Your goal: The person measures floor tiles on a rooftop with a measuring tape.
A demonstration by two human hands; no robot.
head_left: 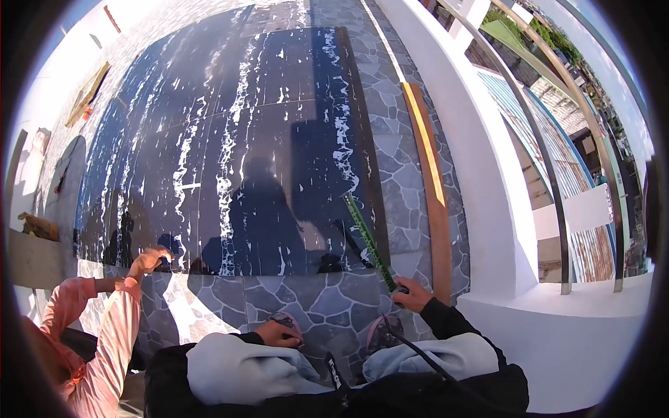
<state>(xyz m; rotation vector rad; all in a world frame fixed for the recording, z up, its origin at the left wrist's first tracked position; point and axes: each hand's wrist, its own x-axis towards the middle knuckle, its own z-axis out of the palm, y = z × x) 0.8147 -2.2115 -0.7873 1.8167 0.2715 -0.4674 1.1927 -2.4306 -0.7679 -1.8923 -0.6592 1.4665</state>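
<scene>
Green strip (368,239) ahead of the right hand (412,296), near end in closed grip

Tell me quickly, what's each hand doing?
Left hand: empty as far as visible, finger position unclear.
Right hand: closed around the end of a green tool.

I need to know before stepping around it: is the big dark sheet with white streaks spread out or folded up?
Spread out. The dark sheet covers a wide area of the stone-patterned floor, with no folded-over part visible.

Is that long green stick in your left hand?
No, the right hand, coming from a black sleeve, grips the green stick at its near end.
</scene>
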